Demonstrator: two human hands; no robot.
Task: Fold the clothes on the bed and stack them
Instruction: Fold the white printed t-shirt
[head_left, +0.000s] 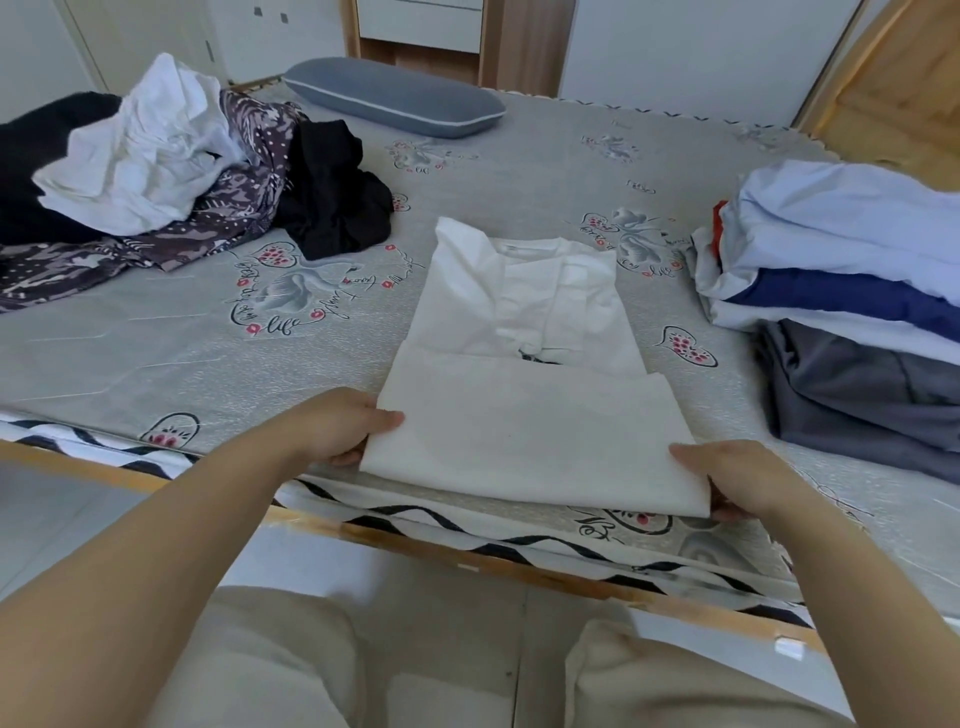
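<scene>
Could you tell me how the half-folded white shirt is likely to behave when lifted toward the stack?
The white shirt looks thin and creased, so probably floppy and light. Held only at its near corners by the left hand and right hand, its far half would likely droop and unfold.

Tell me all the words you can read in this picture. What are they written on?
"life": in black cursive on the grey bed sheet, below the swan print.
The other cursive words around that swan cannot be read for sure.
The script by the other flower prints and at the sheet's near edge is too small or cut off to read.
The white shirt and the folded stack show no words.
</scene>
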